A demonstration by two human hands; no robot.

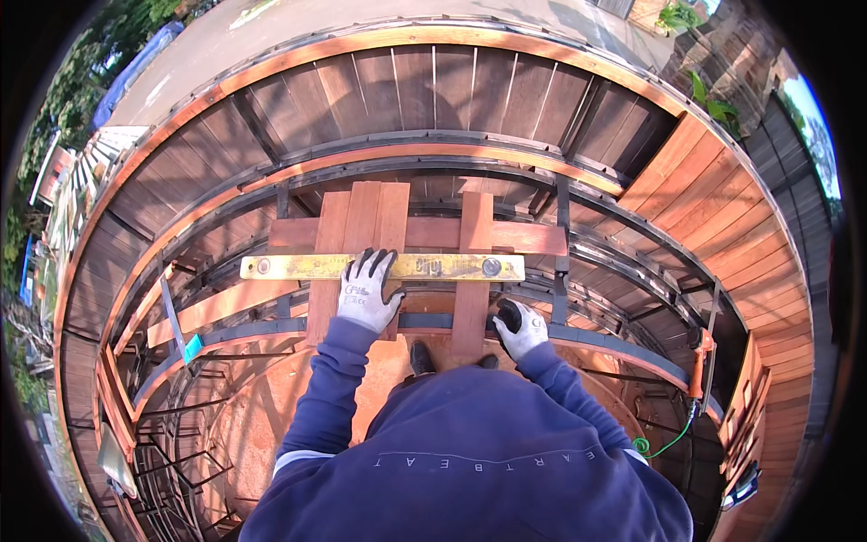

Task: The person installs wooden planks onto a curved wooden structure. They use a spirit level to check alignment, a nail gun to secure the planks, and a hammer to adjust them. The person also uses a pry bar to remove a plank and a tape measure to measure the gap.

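1. Yellow level bridges a gap between boards, ends sticking out.
2. Boards are flat wood.
3. Our left hand tops the level, fingers spread.
4. Our right hand curls; we can't tell around what.

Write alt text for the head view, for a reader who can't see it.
A person's gloved left hand lies across a yellow level resting on wooden boards; the gloved right hand is beside the rightmost board. Around them curve a dark rail and rows of planks.
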